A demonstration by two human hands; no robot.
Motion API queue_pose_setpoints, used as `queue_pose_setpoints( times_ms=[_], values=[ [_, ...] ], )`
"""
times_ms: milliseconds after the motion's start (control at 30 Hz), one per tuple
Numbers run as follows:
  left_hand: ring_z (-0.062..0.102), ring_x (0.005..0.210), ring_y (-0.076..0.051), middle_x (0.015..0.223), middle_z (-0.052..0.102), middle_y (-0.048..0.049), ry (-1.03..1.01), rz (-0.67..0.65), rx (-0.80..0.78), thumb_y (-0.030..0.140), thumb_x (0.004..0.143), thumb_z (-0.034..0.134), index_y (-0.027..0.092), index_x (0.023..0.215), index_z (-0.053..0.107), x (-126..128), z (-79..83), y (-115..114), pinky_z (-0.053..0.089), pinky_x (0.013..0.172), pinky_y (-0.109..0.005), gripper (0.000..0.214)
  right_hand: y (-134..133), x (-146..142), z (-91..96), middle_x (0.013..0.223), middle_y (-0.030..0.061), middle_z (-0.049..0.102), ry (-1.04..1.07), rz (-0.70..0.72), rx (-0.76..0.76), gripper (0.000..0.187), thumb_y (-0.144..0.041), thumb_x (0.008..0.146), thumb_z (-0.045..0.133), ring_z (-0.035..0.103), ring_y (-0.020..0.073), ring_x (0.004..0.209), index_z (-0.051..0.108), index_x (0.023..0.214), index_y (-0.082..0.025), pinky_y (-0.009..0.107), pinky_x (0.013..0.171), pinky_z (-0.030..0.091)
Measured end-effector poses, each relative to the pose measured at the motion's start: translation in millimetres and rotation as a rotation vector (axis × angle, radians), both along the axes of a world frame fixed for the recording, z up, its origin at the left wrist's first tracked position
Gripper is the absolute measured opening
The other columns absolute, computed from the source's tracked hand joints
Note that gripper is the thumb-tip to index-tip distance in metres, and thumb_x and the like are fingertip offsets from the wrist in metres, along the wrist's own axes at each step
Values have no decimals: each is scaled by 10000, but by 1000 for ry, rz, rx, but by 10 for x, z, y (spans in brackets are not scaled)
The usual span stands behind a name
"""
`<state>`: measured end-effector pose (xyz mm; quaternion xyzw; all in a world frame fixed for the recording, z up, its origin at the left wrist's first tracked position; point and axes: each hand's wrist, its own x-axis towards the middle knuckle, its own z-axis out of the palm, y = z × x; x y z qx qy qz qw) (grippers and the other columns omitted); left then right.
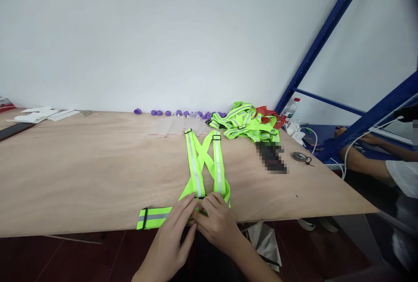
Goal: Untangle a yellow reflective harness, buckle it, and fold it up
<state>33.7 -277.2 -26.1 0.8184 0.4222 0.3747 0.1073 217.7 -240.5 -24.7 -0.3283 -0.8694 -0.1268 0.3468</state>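
Note:
A neon yellow-green reflective vest [192, 160] made of straps with silver stripes lies on the wooden table [98, 177]. Two shoulder straps cross in an X and carry black slider buckles at their far ends. Its waist belt runs along the table's front edge, with a black buckle [145, 218] on the left end. My left hand [174, 234] rests over the belt, fingers stretched out and close together. Beside it, my right hand [217, 221] has its fingers curled onto the belt's middle, hiding that part of the belt.
More reflective straps [244, 121] are heaped at the back right by a red cloth [269, 114] and a bottle [290, 109]. Purple caps [159, 112] and clear plastic bags [161, 126] line the wall side. A stopwatch-like disc [299, 156] lies right. Another person's arm [362, 160] shows beyond blue posts.

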Motion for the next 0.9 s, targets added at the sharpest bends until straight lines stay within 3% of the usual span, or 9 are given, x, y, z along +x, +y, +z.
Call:
queue_pose_setpoints(
  times_ms=[100,200,300,400,500,600,733,900],
  values=[
    [547,1367,-225,1456,593,-77,119,-43,27,144,980,487,266,1562,343,6,-90,67,558,1062,-377,612,-41,64,41,825,23,626,3,67,-87,186,-174,964,505,575,169,831,685,919,-196,403,1005,448],
    [577,1337,-232,1415,630,-64,175,-47,69,139,979,491,270,1492,465,12,-116,119,573,1043,-387,530,-112,262,74,1010,49,694,30,68,-117,204,-114,936,543,629,188,1056,681,1061,-199,449,1140,392],
    [609,1297,-251,1402,637,-79,180,-18,88,175,988,515,250,1363,590,18,-123,144,590,1019,-407,390,-194,515,-13,1214,123,660,115,-85,-76,316,-95,922,556,613,226,1176,655,1208,-187,409,1040,509],
    [587,1321,-271,1440,601,-102,153,9,83,191,999,506,234,1273,630,32,-149,148,590,1015,-434,304,-251,683,-198,1163,137,646,190,-239,-94,369,-130,934,535,656,223,1064,628,1285,-196,334,843,597],
    [586,1318,-276,1408,622,-108,122,2,56,201,1006,498,232,1212,639,45,-182,151,590,1011,-442,252,-255,698,-358,1090,121,644,235,-297,-147,383,-150,933,516,672,219,977,616,1297,-209,329,792,608],
    [641,1228,-265,1307,672,-106,83,10,4,202,1007,493,236,1136,655,61,-196,162,605,978,-430,209,-200,632,-402,1051,114,646,278,-302,-134,350,-112,934,462,675,211,940,645,1216,-209,320,763,601],
    [661,1163,-263,1236,686,-111,30,39,-15,193,1005,492,230,1085,669,113,-183,192,619,932,-417,198,-100,605,-300,933,75,639,232,-251,-24,324,-50,943,455,657,166,784,711,1046,-220,268,652,563],
    [670,1152,-261,1222,701,-116,12,41,18,189,1000,505,215,1087,689,152,-173,224,625,926,-413,205,-96,707,-203,911,68,660,166,-192,-49,361,-47,946,457,654,162,772,739,1081,-227,264,649,557]
  ],
)
